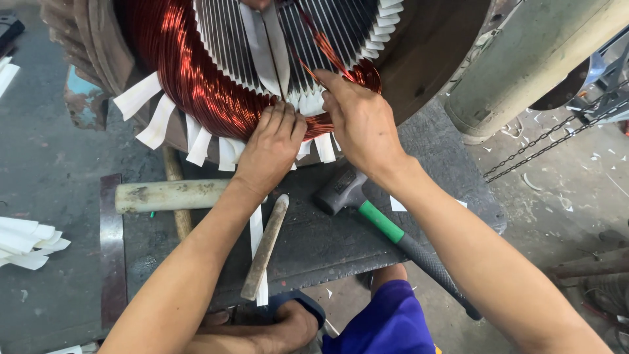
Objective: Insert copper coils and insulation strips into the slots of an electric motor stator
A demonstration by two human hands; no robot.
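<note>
A: Big stator [419, 46] tipped toward you at the top of the view, bore open to you, so the slots are easy to reach from where you sit.

B: And the copper winding [190, 78] bulges out along its lower rim, with white paper strips [157, 128] fanning out between the coil groups, looks like they're there to keep the groups apart.

A: Dark worktop [327, 242] just under it, right at your knees. Tools parked within reach: a pale wooden mallet [170, 195] on the left, a wooden wedge [265, 246] in the middle, a hammer [380, 223] with a green band on the right.

B: Your left hand [272, 147] is curled, knuckles up, pressing down on the winding at the bottom edge, probably to hold that bundle steady.

A: Your right hand [360, 121] is just beside it, fingertips pinched closed on a thin bunch of wires [324, 49] that runs up into the slots.

B: The grip there is tight and small, finger against thumb, nothing else in it.
</note>
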